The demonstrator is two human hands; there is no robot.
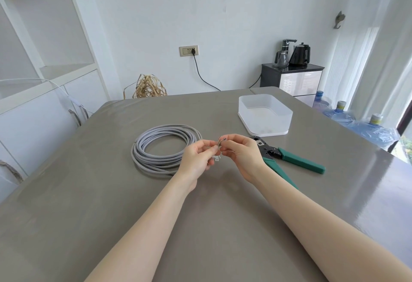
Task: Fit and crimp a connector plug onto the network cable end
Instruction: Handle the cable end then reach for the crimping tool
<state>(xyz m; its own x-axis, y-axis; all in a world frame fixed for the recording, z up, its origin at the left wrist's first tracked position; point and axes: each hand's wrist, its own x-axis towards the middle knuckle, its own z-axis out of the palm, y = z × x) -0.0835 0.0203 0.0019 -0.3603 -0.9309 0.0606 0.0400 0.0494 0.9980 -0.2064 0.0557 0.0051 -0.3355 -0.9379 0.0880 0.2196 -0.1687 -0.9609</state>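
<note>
Both hands meet above the grey table [223,226]: the left hand [196,159] pinches the bared coloured wires [219,143] at the cable end, a small clear plastic connector plug [216,158] tucked under its fingers, and the right hand [243,154] pinches the same wires. Left of the hands lies the coiled grey network cable [160,148]; right, green-handled crimping pliers [287,156]; beyond those, a translucent white plastic tub [265,114].

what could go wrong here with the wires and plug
1. Both hands, left and right, pinch the splayed wires; they could slip out of order before entering the plug.
2. The clear plug, loosely held low in the left hand, might drop.
3. The crimper lies behind the right wrist; reaching for it could disturb the wires.
</note>
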